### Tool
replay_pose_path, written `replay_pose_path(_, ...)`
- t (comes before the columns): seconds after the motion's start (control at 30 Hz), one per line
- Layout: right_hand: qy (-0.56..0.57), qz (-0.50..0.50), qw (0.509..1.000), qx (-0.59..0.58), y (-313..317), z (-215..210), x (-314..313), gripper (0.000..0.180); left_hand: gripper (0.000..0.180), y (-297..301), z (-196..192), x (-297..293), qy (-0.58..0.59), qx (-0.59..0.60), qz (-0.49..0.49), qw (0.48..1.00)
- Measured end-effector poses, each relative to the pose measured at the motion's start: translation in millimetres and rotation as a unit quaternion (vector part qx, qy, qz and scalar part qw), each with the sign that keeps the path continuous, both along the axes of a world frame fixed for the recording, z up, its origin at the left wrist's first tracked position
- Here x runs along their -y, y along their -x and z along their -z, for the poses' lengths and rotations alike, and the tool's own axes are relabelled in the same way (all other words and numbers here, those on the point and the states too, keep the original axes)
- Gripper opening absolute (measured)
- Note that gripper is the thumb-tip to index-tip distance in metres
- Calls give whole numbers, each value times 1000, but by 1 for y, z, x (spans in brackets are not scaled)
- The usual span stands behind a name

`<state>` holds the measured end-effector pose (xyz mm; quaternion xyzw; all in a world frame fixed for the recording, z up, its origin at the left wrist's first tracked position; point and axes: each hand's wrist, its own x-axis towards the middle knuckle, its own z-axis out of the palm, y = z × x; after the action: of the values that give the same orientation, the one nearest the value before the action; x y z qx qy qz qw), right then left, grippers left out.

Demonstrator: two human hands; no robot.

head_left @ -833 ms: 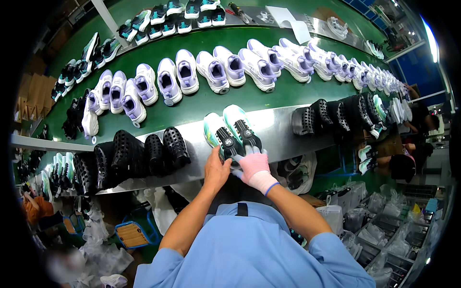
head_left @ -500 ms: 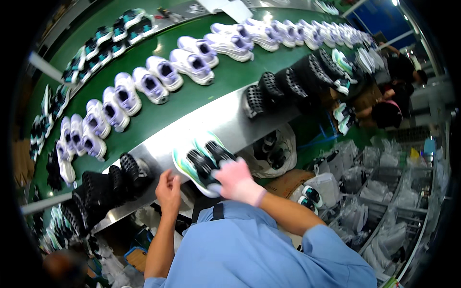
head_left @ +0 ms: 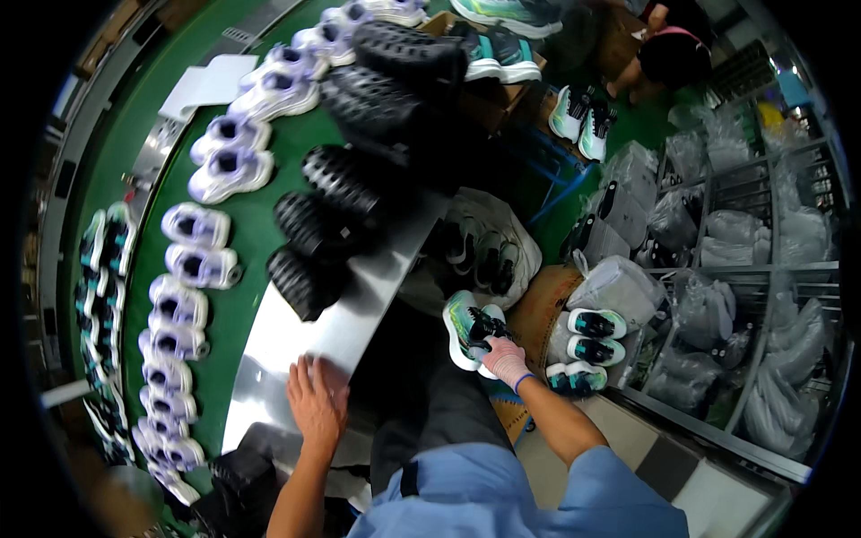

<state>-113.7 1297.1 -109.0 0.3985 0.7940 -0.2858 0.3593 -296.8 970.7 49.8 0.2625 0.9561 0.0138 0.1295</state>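
My right hand (head_left: 507, 361), in a pink glove, grips a pair of sneakers (head_left: 463, 334) in pale green, white and black. It holds them off to the right of the bench, above the floor side, near a cardboard box (head_left: 536, 325). My bare left hand (head_left: 317, 401) lies with its fingers spread on the shiny metal bench (head_left: 257, 381). Beyond that hand, several black studded, shoe-shaped pieces (head_left: 305, 282) stand along the bench. A white sack (head_left: 523, 235) with dark shoes inside sits just beyond the held pair.
White and lilac sneakers (head_left: 199, 266) line the green belt (head_left: 235, 314) at left, with dark teal ones (head_left: 94, 296) past them. Two dark sneakers (head_left: 596, 336) rest beside the box. A metal rack (head_left: 767, 269) holds plastic-wrapped items at right. Another person (head_left: 673, 54) is at the far right.
My right hand has carried the sneakers off the bench to the right. My left hand has come down flat on the metal. The view has turned right.
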Motion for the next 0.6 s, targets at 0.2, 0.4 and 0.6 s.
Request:
replay_pose_path(0.2,-44,34,997,-53,62,152,-88,49,96,-14,30,-3,45,-5,49,998)
replay_pose_path(0.4,-116,40,992,-36,126,299,-167,38,103,-26,55,4,114,-65,8,991)
replay_pose_path(0.6,-174,60,976,-116,129,337,-199,44,115,-34,65,17,228,-9,-45,973)
